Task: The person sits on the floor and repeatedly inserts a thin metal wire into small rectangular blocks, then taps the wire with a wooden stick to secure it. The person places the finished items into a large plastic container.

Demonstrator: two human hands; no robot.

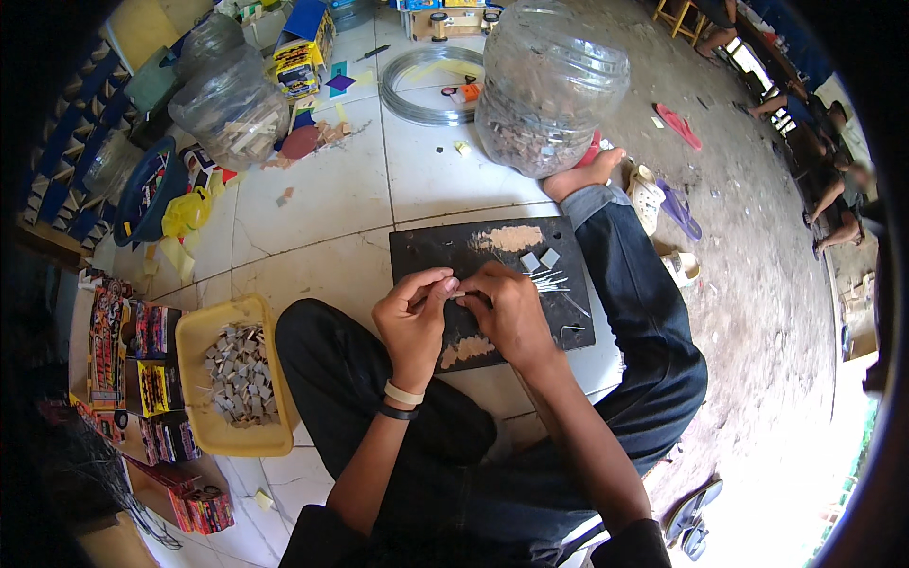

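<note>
While I sit cross-legged on the floor, my left hand (414, 305) and right hand (511, 308) pinch one small piece (457, 294) together over the black board (445, 248). I judge much remains: two grey squares (539, 258) and thin sticks (547, 280) wait on the board, many squares fill the yellow tray (194, 341) left. Bright red-yellow boxes (142, 360) stack beyond it.

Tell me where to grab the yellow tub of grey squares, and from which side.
Probably the yellow tub's bare rim at its far-left corner, pinched from above and from the left. The grey squares heap toward its right wall, and the person's knee presses against that side, so the left rim is the open approach.
</note>
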